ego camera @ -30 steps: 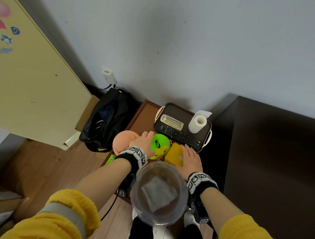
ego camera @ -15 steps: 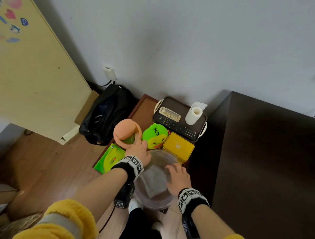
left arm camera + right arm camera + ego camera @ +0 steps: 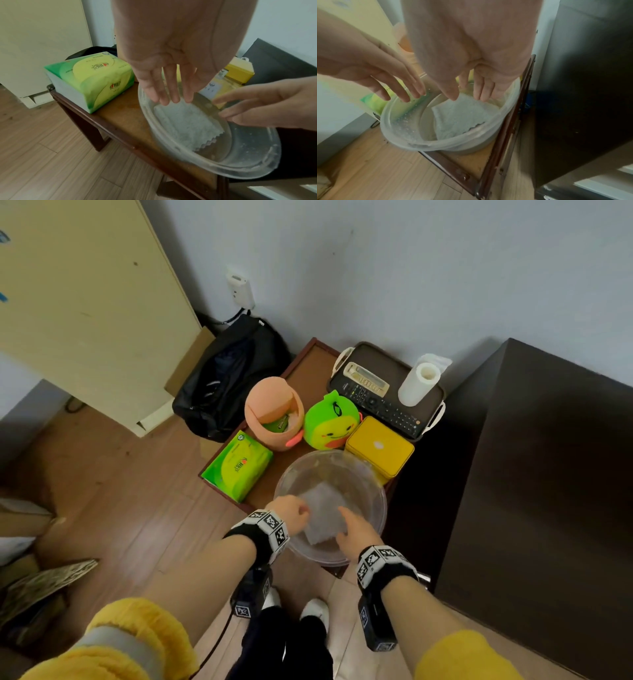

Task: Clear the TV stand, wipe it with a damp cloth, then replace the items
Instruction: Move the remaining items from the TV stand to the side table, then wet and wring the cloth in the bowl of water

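Observation:
A clear plastic bowl stands at the near end of the small brown table, and a grey-white cloth lies flat in it. My left hand hangs over the bowl's left rim. In the left wrist view its straight fingers point down at the cloth's far edge. My right hand reaches in from the near right, with its fingers spread just above the cloth. Neither hand holds anything. Whether the fingertips touch the cloth cannot be told.
Beyond the bowl sit a green tissue pack, a peach bin, a green plush toy and a yellow box. A tray carries remotes and a paper roll. A dark cabinet stands right, a black bag left.
My hands left the peach bin and the yellow box, drew back to the bowl's rim, and now hover inside the bowl over the cloth.

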A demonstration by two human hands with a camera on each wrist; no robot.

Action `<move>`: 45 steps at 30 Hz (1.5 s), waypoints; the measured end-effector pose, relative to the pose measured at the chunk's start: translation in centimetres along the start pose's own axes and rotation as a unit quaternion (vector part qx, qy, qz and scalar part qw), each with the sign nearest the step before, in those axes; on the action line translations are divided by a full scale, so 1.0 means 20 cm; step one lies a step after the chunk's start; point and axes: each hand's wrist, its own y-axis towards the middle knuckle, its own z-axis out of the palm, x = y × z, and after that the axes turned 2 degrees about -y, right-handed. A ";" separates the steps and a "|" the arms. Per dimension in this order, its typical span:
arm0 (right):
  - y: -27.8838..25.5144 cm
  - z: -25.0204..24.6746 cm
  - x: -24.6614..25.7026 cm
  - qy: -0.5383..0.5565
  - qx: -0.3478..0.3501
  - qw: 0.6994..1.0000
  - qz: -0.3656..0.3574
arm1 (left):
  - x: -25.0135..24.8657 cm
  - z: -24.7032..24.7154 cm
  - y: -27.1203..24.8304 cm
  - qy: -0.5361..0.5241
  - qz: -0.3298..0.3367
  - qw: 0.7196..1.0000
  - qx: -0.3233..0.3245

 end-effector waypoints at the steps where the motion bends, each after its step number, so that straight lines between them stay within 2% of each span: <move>1: 0.03 0.02 0.01 -0.027 0.010 1.000 -0.011 | 0.02 0.01 0.01 -0.002 0.005 1.000 -0.006; 4: 0.12 0.07 0.02 -0.100 0.023 0.995 -0.017 | 0.07 0.06 0.06 -0.010 0.022 0.999 -0.030; 8: 0.20 0.14 0.02 -0.064 0.031 0.997 0.015 | 0.11 0.14 0.13 -0.027 0.039 0.998 -0.052; 14: 0.24 0.19 0.04 -0.098 -0.037 0.994 0.015 | 0.08 0.19 0.19 -0.071 0.024 0.996 -0.056; 16: 0.22 0.16 0.06 -0.026 -0.062 0.998 0.023 | 0.07 0.19 0.19 -0.120 -0.008 0.992 -0.048; 18: 0.21 0.15 0.07 0.118 -0.085 0.989 0.007 | 0.04 0.18 0.18 -0.165 -0.038 0.984 -0.047; 20: 0.18 0.13 0.10 0.266 -0.105 0.958 -0.015 | 0.02 0.16 0.18 -0.213 -0.071 0.973 -0.050; 21: 0.17 0.11 0.11 0.345 -0.110 0.932 -0.022 | 0.01 0.16 0.19 -0.243 -0.078 0.966 -0.045; 23: 0.12 0.07 0.14 0.528 -0.072 0.846 -0.008 | 0.02 0.18 0.24 -0.309 -0.082 0.947 -0.024; 24: 0.09 0.04 0.15 0.582 -0.040 0.812 -0.002 | 0.06 0.24 0.33 -0.351 -0.090 0.932 -0.020; 26: 0.07 0.03 0.18 0.607 -0.006 0.795 -0.011 | 0.07 0.27 0.38 -0.420 -0.121 0.899 -0.025; 28: 0.09 0.05 0.19 0.586 -0.007 0.810 -0.013 | 0.00 0.19 0.27 -0.430 -0.112 0.895 -0.036; 30: 0.13 0.08 0.18 0.540 -0.010 0.842 0.000 | -0.02 0.18 0.22 -0.425 -0.108 0.898 -0.038; 31: 0.16 0.09 0.17 0.504 -0.014 0.863 0.006 | -0.01 0.19 0.22 -0.425 -0.117 0.897 -0.039; 33: 0.19 0.09 0.14 0.377 -0.045 0.925 0.013 | 0.03 0.21 0.25 -0.412 -0.122 0.902 -0.045; 35: 0.22 0.07 0.10 0.271 -0.069 0.960 0.031 | 0.06 0.23 0.28 -0.406 -0.136 0.903 -0.041; 38: 0.24 0.08 0.07 0.239 -0.112 0.963 0.058 | 0.06 0.21 0.26 -0.389 -0.130 0.911 -0.042; 40: 0.23 0.11 0.05 0.220 -0.148 0.963 0.049 | 0.04 0.18 0.24 -0.396 -0.121 0.909 -0.047; 41: 0.24 0.13 0.05 0.189 -0.145 0.971 0.036 | 0.02 0.17 0.22 -0.402 -0.127 0.906 -0.044; 45: 0.26 0.19 0.03 0.054 -0.008 0.998 0.027 | 0.08 0.21 0.29 -0.418 -0.116 0.900 -0.041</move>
